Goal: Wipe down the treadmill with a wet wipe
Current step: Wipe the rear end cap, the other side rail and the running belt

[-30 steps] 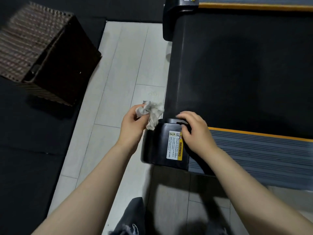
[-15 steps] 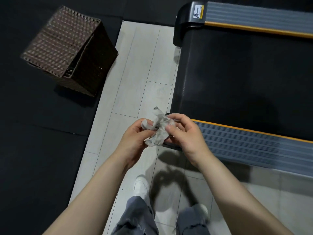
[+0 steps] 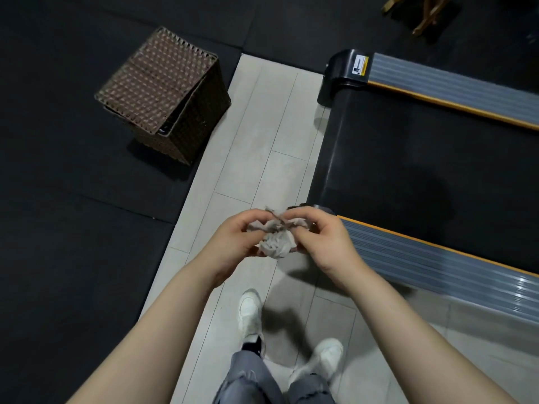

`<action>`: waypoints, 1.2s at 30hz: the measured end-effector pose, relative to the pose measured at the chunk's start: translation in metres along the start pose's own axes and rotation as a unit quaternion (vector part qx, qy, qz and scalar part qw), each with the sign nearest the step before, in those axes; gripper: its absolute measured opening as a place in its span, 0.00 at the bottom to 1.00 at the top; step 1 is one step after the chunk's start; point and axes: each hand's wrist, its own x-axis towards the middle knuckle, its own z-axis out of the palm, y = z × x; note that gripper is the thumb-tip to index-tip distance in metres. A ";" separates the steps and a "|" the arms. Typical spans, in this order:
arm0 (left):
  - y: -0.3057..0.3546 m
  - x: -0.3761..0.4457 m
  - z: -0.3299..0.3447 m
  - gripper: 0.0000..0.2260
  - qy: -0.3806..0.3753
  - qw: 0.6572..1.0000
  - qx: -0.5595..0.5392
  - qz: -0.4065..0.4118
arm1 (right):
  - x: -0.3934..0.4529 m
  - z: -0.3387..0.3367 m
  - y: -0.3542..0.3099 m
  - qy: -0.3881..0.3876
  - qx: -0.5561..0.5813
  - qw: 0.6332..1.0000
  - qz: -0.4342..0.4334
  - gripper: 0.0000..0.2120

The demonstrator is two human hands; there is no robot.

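1. Both hands meet over the pale floor point(image 3: 262, 135) strip, just left of the treadmill point(image 3: 408, 170). The left hand point(image 3: 233, 243) and the right hand point(image 3: 326, 243) each pinch an edge of the wet wipe point(image 3: 277, 243), fingers curled round it and holding nothing else.
2. The wet wipe hangs between the hands in the air, touching no part of the machine. It is just beside the near side rail point(image 3: 437, 258), at that rail's left end.
3. It looks grey and dirty, crumpled into a loose ball with a twisted strand drawn across the top. Little clean face shows.
4. Risk: wiping with it bunched like this would likely smear grime back onto the belt, since soiled folds face outward.
5. Risk: pulling the twisted strand too hard could tear the thin sheet and leave scraps on the floor.
6. Risk: the pinch is light on both sides. If one hand lets go while refolding, the wipe may drop onto the floor near the white shoes point(image 3: 250, 310).
7. A woven basket point(image 3: 163, 91) sits far left on the dark mat, well apart from the hands. Whether the wipe goes there I cannot tell.
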 end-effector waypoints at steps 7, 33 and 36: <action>0.036 -0.043 -0.047 0.12 0.072 0.985 -0.155 -0.037 | -0.020 0.050 -0.065 -0.090 -0.206 0.964 -0.143 0.13; 0.000 -0.198 -0.102 0.16 0.447 0.878 0.144 -0.094 | 0.021 0.159 -0.125 -0.299 -0.467 0.816 -0.165 0.05; -0.027 -0.224 -0.097 0.15 0.480 0.864 0.099 -0.111 | 0.010 0.192 -0.114 -0.336 -0.493 0.780 -0.187 0.06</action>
